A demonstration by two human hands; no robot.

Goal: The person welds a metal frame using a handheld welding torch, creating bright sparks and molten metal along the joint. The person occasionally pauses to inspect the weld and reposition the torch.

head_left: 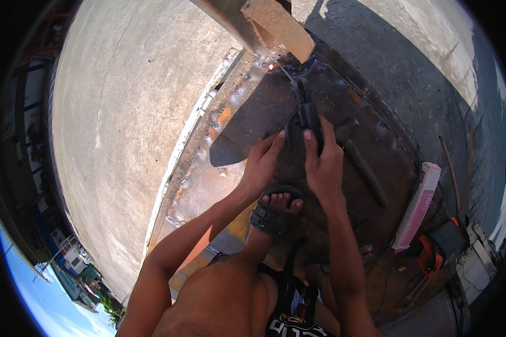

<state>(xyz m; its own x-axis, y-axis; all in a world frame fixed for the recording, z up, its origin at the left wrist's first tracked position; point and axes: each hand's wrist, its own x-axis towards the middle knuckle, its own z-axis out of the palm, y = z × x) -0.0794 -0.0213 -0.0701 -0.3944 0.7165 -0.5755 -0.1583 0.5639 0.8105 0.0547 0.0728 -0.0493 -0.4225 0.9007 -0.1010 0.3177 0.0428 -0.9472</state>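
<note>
A black welding electrode holder (307,116) points away from me over a dark steel plate (253,115). My right hand (325,163) wraps round its handle, thumb along the top. At the handle's left side, my left hand (261,163) has its fingers curled in against the holder's lever; part of the grip is hidden. A thin welding rod (285,71) runs from the holder's jaws to the foot of a rusty steel piece (281,28). Beside the rod's far end shows a small orange glowing spot (271,66).
My sandalled foot (272,210) rests on the plate just below my hands. A dark rod-like piece (365,171) lies at the right. Farther right are a pink and white box (417,206) and a black case with an orange strap (431,255). A white edge strip (180,143) borders concrete.
</note>
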